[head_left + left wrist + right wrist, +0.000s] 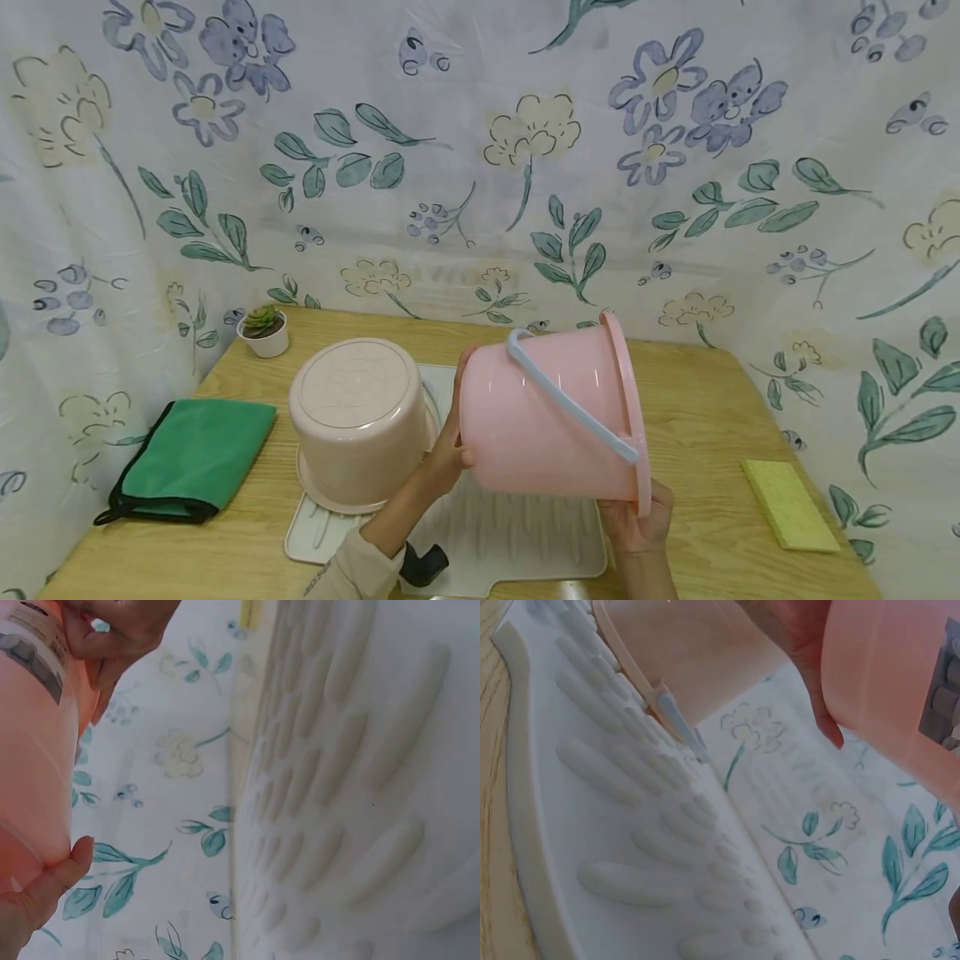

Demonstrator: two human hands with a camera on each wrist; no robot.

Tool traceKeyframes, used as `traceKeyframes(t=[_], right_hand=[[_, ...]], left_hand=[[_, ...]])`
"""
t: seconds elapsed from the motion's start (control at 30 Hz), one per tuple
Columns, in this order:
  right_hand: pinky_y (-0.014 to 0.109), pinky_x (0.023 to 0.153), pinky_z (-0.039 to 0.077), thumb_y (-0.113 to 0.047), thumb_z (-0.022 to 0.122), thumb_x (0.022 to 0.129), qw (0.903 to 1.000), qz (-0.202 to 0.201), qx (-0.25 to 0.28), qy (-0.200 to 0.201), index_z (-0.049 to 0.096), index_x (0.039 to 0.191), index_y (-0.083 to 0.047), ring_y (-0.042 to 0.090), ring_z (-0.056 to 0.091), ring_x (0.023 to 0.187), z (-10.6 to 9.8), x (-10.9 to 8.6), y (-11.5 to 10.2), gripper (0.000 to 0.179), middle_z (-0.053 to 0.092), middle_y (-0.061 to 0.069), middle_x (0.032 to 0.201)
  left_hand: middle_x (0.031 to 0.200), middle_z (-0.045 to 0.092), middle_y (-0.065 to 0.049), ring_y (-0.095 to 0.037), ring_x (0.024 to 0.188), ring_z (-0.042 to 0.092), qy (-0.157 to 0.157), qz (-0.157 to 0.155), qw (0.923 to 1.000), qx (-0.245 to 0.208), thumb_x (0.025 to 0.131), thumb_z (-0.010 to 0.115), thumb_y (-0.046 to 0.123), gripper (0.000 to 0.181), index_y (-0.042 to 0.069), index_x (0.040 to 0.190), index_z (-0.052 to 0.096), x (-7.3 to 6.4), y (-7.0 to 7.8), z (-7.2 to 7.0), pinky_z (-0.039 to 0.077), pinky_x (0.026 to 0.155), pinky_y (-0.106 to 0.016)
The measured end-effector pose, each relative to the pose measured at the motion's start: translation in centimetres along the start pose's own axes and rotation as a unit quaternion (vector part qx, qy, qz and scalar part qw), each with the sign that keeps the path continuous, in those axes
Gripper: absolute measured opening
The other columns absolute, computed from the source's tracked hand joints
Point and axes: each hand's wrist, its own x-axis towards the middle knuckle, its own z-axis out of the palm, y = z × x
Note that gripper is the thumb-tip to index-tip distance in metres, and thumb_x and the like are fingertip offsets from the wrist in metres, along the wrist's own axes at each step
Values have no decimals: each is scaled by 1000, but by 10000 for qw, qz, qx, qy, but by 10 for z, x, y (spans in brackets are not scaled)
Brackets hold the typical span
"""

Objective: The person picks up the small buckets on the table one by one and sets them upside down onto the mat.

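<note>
A pink bucket (540, 433) with a pale blue handle (573, 404) is tipped on its side above a white ridged drying mat (525, 533). My left hand (448, 454) grips it at the base, thumb on the near side and fingers reaching round the bottom. At the opening, my right hand (637, 525) holds the rim from below. A printed label (34, 656) shows on the bucket's underside in the left wrist view. Left of it, a beige bucket (360, 425) stands upside down on the mat.
A folded green cloth (198, 458) with black trim lies at the left of the wooden table (697, 417). Behind it stands a small potted succulent (264, 333). Near the right edge lies a yellow sponge cloth (791, 504). A floral curtain (465, 217) surrounds the table.
</note>
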Motion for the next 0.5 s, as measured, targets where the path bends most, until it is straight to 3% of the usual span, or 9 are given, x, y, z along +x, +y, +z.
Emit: traceKeyframes(t=[0.1,0.17,0.33,0.5], right_hand=[[40,85,53,8,34,91,9999,70,36,-73,55,122,17,33,65,97,-1,1,0,39,66,28,112],[41,86,52,7,34,91,9999,83,92,-85,55,123,16,34,65,99,-1,1,1,39,65,28,113],[40,92,51,6,34,94,9994,212,32,-273,55,125,13,33,64,103,-3,1,2,38,65,26,115],[37,93,50,-2,30,100,9970,545,-388,-381,57,125,7,28,62,104,-4,3,-3,37,64,20,118]], left_hand=[[166,-5,-1,-25,143,23,-88,-56,9997,-209,78,59,78,119,30,158,-15,-1,2,-1,35,104,-57],[165,2,-4,-25,139,30,-53,-127,9992,-368,79,65,71,120,28,158,-14,-1,3,-1,41,102,-51],[154,27,-7,-24,125,43,336,-20,9984,-457,79,70,62,113,25,160,0,3,6,2,50,93,-39],[149,34,-2,-21,122,47,590,142,9977,-315,80,70,59,107,22,160,8,5,16,2,52,92,-38]])
